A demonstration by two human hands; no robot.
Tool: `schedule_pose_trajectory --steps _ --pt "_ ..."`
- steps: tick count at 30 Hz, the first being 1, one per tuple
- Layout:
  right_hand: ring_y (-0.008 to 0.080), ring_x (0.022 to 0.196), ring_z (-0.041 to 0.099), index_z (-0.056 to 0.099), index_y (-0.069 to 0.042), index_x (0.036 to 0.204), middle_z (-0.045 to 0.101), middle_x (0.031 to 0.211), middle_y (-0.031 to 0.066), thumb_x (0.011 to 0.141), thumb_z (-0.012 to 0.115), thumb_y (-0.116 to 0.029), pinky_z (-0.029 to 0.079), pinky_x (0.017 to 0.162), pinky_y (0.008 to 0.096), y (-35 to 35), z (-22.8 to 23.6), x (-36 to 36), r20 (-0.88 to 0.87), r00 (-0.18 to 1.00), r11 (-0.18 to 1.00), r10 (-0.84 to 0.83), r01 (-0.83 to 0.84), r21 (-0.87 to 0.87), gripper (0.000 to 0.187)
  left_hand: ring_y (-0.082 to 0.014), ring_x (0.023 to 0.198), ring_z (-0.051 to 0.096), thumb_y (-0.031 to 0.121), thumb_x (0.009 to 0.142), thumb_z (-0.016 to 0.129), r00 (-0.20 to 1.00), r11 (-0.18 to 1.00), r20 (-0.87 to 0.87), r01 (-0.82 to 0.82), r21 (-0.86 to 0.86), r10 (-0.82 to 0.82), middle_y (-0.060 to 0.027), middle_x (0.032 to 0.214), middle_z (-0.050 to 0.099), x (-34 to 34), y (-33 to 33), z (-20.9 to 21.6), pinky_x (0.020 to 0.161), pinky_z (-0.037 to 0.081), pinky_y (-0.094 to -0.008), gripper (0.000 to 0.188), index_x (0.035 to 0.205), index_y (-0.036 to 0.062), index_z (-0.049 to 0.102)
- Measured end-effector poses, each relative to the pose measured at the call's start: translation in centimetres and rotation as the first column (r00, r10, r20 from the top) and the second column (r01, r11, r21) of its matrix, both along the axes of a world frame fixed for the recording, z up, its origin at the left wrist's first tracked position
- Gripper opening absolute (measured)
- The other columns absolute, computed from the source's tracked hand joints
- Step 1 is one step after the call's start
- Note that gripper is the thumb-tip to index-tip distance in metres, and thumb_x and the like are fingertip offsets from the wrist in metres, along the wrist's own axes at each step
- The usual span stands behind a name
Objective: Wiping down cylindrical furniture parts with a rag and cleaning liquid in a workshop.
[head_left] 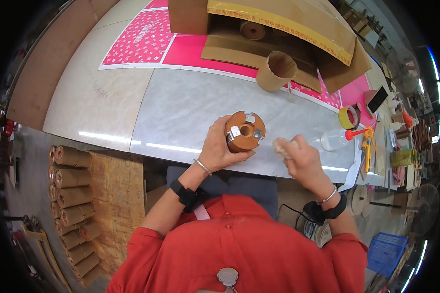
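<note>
My left hand (217,148) is wrapped round a brown cylindrical part (238,141), its round end turned up. That end has a hole in the middle and several silvery metal tabs around it. To the right, my right hand (301,157) is closed on a pale, crumpled wad (281,147), perhaps cloth; its exact kind is unclear. The wad is apart from the cylindrical part. Both hands are above the near edge of the grey tabletop (195,107).
A brown paper tube (276,71) stands before an open cardboard box (283,19) holding rolls. At right lie a clear squeeze bottle (334,140) with a red nozzle, yellow tape (348,117) and yellow-handled pliers (367,146). Paper-wrapped cylinders (74,177) are stacked at lower left.
</note>
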State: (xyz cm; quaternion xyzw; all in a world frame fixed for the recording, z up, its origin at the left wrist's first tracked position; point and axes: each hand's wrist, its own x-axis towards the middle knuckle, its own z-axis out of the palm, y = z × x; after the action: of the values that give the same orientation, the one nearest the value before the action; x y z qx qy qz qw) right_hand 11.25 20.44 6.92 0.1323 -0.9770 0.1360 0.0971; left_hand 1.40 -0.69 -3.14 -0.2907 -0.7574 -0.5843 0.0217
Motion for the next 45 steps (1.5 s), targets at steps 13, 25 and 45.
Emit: schedule_pose_trajectory --steps 13,25,45 --pt "0.0318 0.067 0.056 0.059 -0.007 0.115 0.05 0.083 0.0131 0.07 0.063 0.001 0.048 0.056 0.038 -1.8 0.2 -0.3 -0.055 0.998 0.975 0.044 -0.055 -0.215 0.045 -0.032 0.105 0.053 0.033 0.057 0.087 0.999 1.0 0.029 0.02 -0.01 -0.019 -0.0176 0.115 0.053 0.2 -0.1 0.7 0.091 0.043 -0.039 0.091 0.127 -0.0009 0.039" --pt "0.0319 0.068 0.059 0.058 -0.005 0.116 0.053 0.083 0.0151 0.071 0.064 -0.003 0.05 0.058 0.0395 -1.8 1.0 -2.9 -0.077 0.991 0.973 0.106 -0.12 -0.195 0.045 -0.033 0.105 0.052 0.036 0.057 0.085 1.0 1.0 0.013 -0.009 -0.02 0.009 -0.0173 0.114 0.052 0.1 0.0 0.6 0.091 0.042 -0.04 0.089 0.127 0.0015 0.042" --pt "0.0339 0.071 0.059 0.061 -0.009 0.102 0.055 0.08 0.0123 0.074 0.064 -0.014 0.049 0.061 0.0411 -5.2 2.6 -6.8 0.067 0.918 0.895 0.391 -0.362 -0.26 0.028 -0.0354 0.098 0.053 0.035 0.057 0.085 0.999 0.999 -0.041 -0.028 -0.037 0.027 -0.0173 0.111 0.054 0.2 -0.5 0.6 0.088 0.041 -0.0419 0.087 0.125 0.0023 0.041"
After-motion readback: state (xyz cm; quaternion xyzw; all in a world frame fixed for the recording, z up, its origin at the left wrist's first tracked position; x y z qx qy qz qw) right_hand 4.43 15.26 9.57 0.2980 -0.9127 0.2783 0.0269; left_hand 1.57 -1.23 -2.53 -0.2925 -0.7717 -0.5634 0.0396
